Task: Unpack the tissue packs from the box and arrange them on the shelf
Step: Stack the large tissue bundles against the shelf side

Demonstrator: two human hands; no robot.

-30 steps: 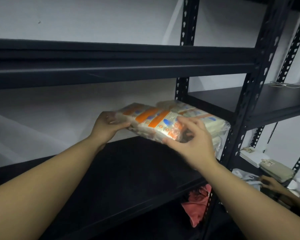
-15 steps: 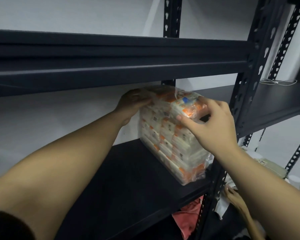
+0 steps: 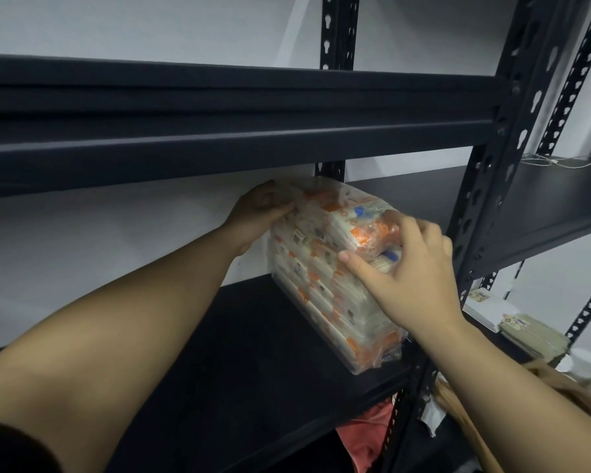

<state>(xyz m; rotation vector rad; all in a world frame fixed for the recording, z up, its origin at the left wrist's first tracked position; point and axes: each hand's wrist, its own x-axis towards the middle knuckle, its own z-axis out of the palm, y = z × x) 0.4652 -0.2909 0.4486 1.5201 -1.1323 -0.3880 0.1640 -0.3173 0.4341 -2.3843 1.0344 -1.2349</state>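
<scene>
A clear-wrapped bundle of tissue packs (image 3: pixel 321 278), white with orange and blue print, stands on edge on the black shelf board (image 3: pixel 239 353), at its right end beside the upright post. My left hand (image 3: pixel 258 213) grips the bundle's top far-left corner. My right hand (image 3: pixel 413 268) lies over its top right end, thumb pressed on the side face and fingers curled over the top edge. The box is out of view.
A black beam of the shelf above (image 3: pixel 219 145) runs close over the bundle. The perforated post (image 3: pixel 481 206) stands just right of it. A neighbouring rack holds white and green packets (image 3: pixel 512 322), a white cup (image 3: pixel 584 361) and a cable. Red cloth (image 3: pixel 369 435) lies below.
The bundle went from lying flat in the air to standing on edge on the shelf board. Over the last half second both hands stayed on its top and it barely shifted.
</scene>
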